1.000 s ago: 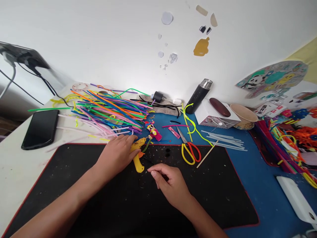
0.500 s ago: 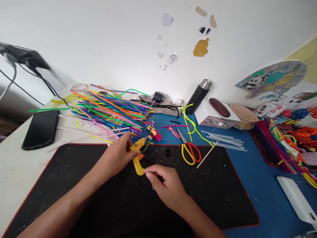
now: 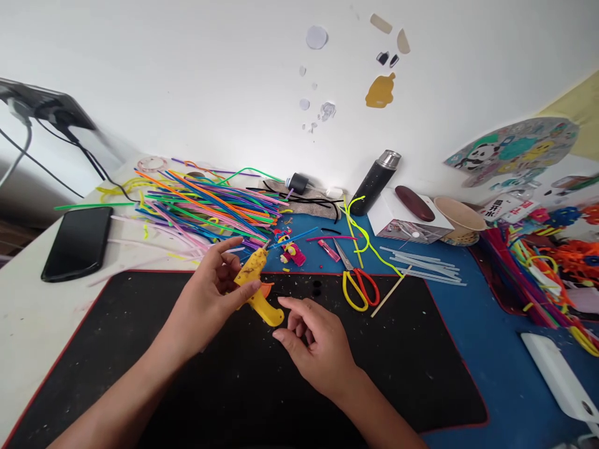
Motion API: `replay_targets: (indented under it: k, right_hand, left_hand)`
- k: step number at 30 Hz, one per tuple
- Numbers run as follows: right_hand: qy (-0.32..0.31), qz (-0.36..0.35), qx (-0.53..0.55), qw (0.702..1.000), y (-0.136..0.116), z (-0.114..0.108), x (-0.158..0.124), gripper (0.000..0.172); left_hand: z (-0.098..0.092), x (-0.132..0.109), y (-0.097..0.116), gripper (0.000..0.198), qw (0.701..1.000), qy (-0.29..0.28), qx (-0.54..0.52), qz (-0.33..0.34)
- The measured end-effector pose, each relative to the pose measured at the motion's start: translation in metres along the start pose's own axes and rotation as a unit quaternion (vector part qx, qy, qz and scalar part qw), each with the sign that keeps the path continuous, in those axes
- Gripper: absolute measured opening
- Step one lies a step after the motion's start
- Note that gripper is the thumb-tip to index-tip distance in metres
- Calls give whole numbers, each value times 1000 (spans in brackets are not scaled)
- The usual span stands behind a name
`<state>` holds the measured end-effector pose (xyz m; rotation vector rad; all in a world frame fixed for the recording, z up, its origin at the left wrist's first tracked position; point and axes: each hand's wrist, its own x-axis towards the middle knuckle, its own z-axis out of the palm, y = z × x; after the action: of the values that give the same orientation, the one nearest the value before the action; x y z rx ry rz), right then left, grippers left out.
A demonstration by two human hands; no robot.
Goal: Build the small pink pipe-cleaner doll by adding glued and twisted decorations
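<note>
My left hand (image 3: 206, 299) grips a yellow glue gun (image 3: 253, 268), its thumb on the side of the body and its nozzle tilted up and away. Dark smears mark the gun, and an orange trigger (image 3: 266, 289) shows below the body. Beside the handle end, my right hand (image 3: 321, 349) hovers with thumb and index finger apart and the other fingers curled; I see nothing in it. Just past the nozzle lie a small pink and yellow figure (image 3: 292, 252) and a blue pipe cleaner (image 3: 299, 237).
Pipe cleaners (image 3: 210, 202) are heaped at the back left, near a black phone (image 3: 77, 243). Scissors (image 3: 360, 288), a wooden stick (image 3: 392, 291) and translucent glue sticks (image 3: 425, 265) lie right of the hands. Behind stand a black flask (image 3: 374, 184) and a white box (image 3: 405, 215).
The glue gun has shifted slightly in my left hand, its nozzle moving left and back from the figure. My right hand has let go of the handle end and its fingers have spread.
</note>
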<state>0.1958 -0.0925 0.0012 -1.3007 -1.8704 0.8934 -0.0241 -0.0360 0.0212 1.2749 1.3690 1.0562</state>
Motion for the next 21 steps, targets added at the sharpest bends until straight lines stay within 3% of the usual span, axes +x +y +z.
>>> replay_targets:
  k: [4, 9, 15, 21]
  right_hand:
    - [15, -58, -79, 995, -4, -5, 3, 39]
    - [41, -89, -122, 988, -3, -5, 0, 44]
    - [37, -78, -134, 987, 0, 1, -1, 51]
    - [40, -27, -69, 996, 0, 1, 0, 50]
  left_hand:
    - [11, -10, 13, 69, 998, 12, 48, 41]
    - [25, -19, 22, 62, 997, -3, 68, 46]
    - [37, -22, 22, 61, 997, -11, 56, 50]
    - [48, -30, 22, 58, 995, -24, 60, 81]
